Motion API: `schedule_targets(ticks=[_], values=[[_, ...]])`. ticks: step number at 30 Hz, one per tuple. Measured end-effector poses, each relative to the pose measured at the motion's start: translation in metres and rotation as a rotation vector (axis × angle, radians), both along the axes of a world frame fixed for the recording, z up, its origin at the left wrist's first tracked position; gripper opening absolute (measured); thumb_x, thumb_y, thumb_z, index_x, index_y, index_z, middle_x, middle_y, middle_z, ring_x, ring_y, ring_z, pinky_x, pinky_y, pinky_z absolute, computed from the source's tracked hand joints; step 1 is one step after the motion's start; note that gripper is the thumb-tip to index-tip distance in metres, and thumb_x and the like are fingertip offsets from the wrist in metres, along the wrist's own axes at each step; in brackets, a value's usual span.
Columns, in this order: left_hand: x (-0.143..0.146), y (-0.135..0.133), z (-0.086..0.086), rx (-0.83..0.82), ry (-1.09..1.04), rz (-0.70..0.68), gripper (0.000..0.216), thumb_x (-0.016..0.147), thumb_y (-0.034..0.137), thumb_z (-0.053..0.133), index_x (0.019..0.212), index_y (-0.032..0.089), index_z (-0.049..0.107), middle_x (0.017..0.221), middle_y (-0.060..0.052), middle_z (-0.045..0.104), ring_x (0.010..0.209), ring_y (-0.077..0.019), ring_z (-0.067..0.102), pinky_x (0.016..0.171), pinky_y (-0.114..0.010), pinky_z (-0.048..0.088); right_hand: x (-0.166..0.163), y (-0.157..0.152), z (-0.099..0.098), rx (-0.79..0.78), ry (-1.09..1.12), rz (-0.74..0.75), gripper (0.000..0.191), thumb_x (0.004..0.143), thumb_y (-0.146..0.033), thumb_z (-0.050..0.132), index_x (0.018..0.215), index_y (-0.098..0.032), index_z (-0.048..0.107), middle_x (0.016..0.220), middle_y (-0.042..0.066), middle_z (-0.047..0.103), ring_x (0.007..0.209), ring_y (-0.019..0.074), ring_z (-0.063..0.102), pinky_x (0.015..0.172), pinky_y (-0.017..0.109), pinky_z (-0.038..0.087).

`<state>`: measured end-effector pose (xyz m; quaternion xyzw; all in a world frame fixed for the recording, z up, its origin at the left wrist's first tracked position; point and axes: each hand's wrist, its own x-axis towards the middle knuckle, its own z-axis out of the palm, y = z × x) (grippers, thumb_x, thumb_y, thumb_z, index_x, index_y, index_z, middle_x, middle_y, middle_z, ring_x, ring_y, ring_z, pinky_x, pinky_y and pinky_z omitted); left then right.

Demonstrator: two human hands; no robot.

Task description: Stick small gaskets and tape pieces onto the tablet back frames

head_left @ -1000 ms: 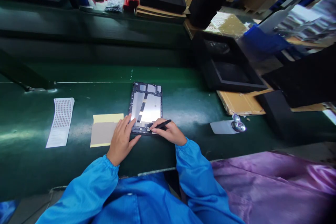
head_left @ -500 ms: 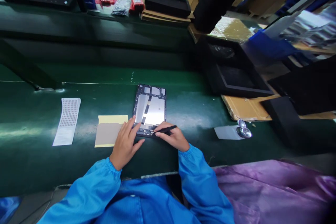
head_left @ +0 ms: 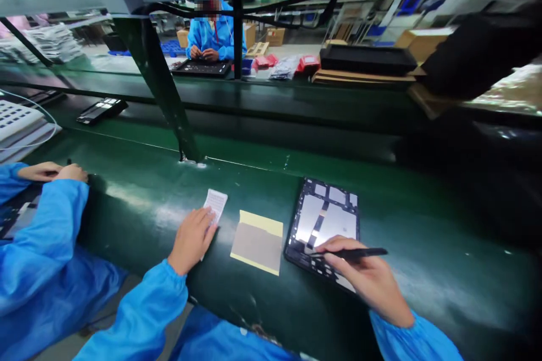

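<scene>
The tablet-like device [head_left: 328,220] lies on the green bench with its inner side up, showing silver plates and a dark ribbon strip. My right hand [head_left: 366,273] is closed around slim black tweezers [head_left: 364,252], whose tip is over the device's lower left part. My left hand [head_left: 192,240] rests, fingers extended, on a white sheet of small printed labels [head_left: 217,203] and covers its lower part. Between my hands lies a grey-brown sheet with yellow edges [head_left: 257,243], touched by neither.
A co-worker's hands [head_left: 59,172] are at the left over another device. Behind them lies a dark device [head_left: 101,110]. A slanted green post [head_left: 163,90] rises from the bench. Across the bench a person in blue [head_left: 212,36] sits at a black tray [head_left: 203,67].
The view has swung left. My left hand has left the device's lower edge and moved left onto the label sheet. My right hand stays at the device with the tweezers.
</scene>
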<state>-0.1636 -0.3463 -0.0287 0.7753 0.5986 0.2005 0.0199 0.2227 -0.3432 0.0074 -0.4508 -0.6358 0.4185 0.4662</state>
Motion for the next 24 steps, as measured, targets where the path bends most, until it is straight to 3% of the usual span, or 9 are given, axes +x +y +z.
schedule_targets(ticks=[3, 7, 9, 11, 13, 15, 24], values=[[0.008, -0.007, 0.002, 0.036, -0.098, -0.005, 0.026, 0.099, 0.030, 0.050, 0.118, 0.025, 0.068, 0.127, -0.010, 0.068, 0.115, -0.0261, 0.064, 0.102, -0.046, 0.051, -0.050, 0.027, 0.016, -0.004, -0.015, 0.160, 0.017, 0.086, -0.039, 0.074, 0.090, -0.022, 0.074, 0.086, 0.007, 0.077, 0.083, 0.0222, 0.074, 0.076, 0.033, 0.062], [0.003, 0.032, 0.002, -0.027, -0.427, 0.064, 0.048, 0.093, 0.031, 0.061, 0.140, 0.025, 0.052, 0.145, -0.011, 0.055, 0.137, -0.0280, 0.048, 0.114, -0.050, 0.039, -0.125, 0.068, 0.012, -0.068, 0.024, 0.283, 0.025, 0.084, -0.045, 0.074, 0.088, -0.021, 0.072, 0.088, 0.007, 0.075, 0.083, 0.0224, 0.073, 0.079, 0.036, 0.061], [-0.003, 0.055, -0.001, -0.130, -0.560, 0.018, 0.057, 0.089, 0.029, 0.066, 0.143, 0.026, 0.049, 0.133, -0.009, 0.065, 0.132, -0.0256, 0.054, 0.113, -0.047, 0.040, -0.153, 0.083, 0.002, -0.089, 0.078, 0.263, 0.028, 0.082, -0.048, 0.074, 0.088, -0.021, 0.072, 0.090, 0.007, 0.075, 0.085, 0.0228, 0.072, 0.081, 0.037, 0.060], [-0.005, 0.068, -0.006, -0.190, -0.614, -0.025, 0.056, 0.087, 0.026, 0.068, 0.141, 0.025, 0.051, 0.108, -0.004, 0.075, 0.112, -0.0213, 0.067, 0.104, -0.041, 0.048, -0.172, 0.094, -0.010, -0.096, 0.115, 0.225, 0.029, 0.080, -0.048, 0.075, 0.087, -0.021, 0.071, 0.090, 0.007, 0.074, 0.086, 0.0229, 0.071, 0.080, 0.037, 0.060], [-0.004, 0.070, -0.010, -0.209, -0.639, -0.042, 0.052, 0.087, 0.025, 0.068, 0.137, 0.024, 0.056, 0.091, -0.001, 0.075, 0.093, -0.0177, 0.071, 0.095, -0.035, 0.053, -0.182, 0.099, -0.019, -0.101, 0.124, 0.212, 0.029, 0.079, -0.048, 0.075, 0.086, -0.020, 0.071, 0.088, 0.006, 0.074, 0.083, 0.0220, 0.070, 0.077, 0.035, 0.059], [0.000, 0.067, -0.014, -0.223, -0.664, -0.050, 0.049, 0.086, 0.026, 0.069, 0.134, 0.023, 0.058, 0.088, 0.000, 0.074, 0.085, -0.0162, 0.071, 0.091, -0.033, 0.054, -0.187, 0.101, -0.025, -0.102, 0.119, 0.227, 0.027, 0.079, -0.046, 0.075, 0.086, -0.020, 0.071, 0.088, 0.006, 0.074, 0.081, 0.0208, 0.069, 0.075, 0.034, 0.059], [0.003, 0.063, -0.012, -0.257, -0.678, -0.071, 0.049, 0.085, 0.024, 0.070, 0.134, 0.026, 0.059, 0.089, 0.001, 0.074, 0.090, -0.0177, 0.069, 0.096, -0.037, 0.051, -0.187, 0.101, -0.029, -0.114, 0.109, 0.259, 0.024, 0.080, -0.043, 0.075, 0.088, -0.020, 0.072, 0.090, 0.006, 0.074, 0.084, 0.0211, 0.070, 0.077, 0.034, 0.058]])
